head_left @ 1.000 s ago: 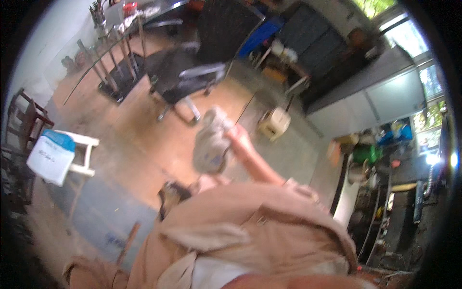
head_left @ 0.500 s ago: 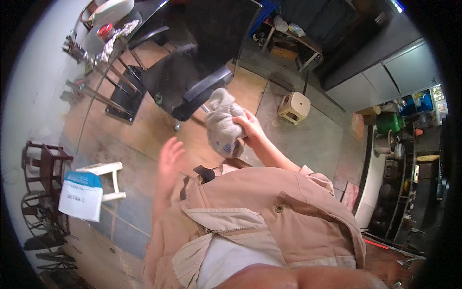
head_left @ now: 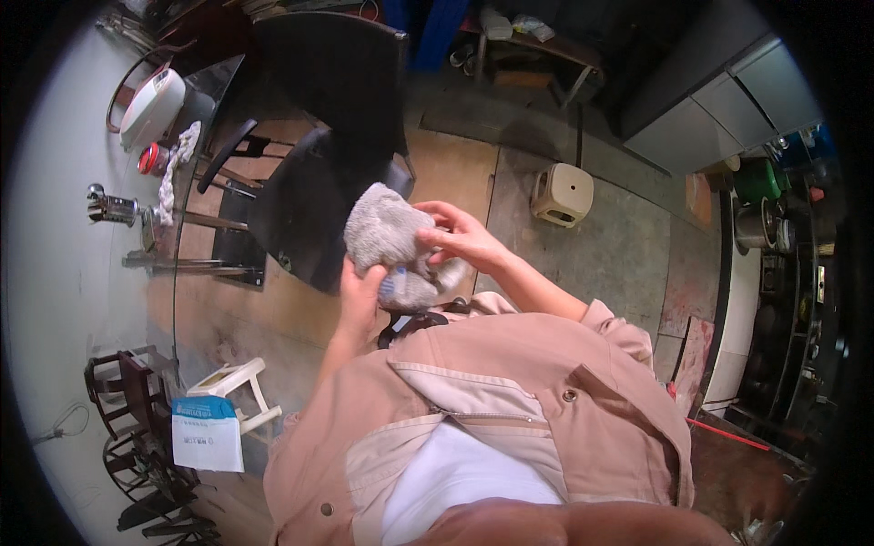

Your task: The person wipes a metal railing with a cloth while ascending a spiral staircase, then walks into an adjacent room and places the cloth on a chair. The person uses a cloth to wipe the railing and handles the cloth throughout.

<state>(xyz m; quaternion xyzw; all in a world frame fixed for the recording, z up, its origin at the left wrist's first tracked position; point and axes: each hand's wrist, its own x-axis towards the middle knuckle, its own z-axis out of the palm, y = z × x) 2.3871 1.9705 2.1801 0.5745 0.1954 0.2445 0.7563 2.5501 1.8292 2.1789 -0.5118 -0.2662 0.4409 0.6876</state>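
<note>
A crumpled grey cloth (head_left: 387,227) with a fuzzy, towel-like surface and a blue patch low down is held up in front of my jacket. My left hand (head_left: 360,289) grips its lower left side, the thumb pressed against the fabric and the other fingers hidden behind it. From the right, my right hand (head_left: 457,238) closes on the cloth's right edge, fingers bent over it. Folds hang below both hands, down to a dark strap at the jacket's front.
A black office chair (head_left: 309,209) stands just beyond the cloth, beside a glass table (head_left: 202,100) along the left wall. A beige plastic stool (head_left: 563,195) is on the floor to the right. Another stool (head_left: 246,391), at lower left, has a white-and-blue packet (head_left: 208,435) on it.
My left hand, empty and apart before, has come up and taken hold of the cloth. The cloth has shifted left and spread out more. The view has turned slightly.
</note>
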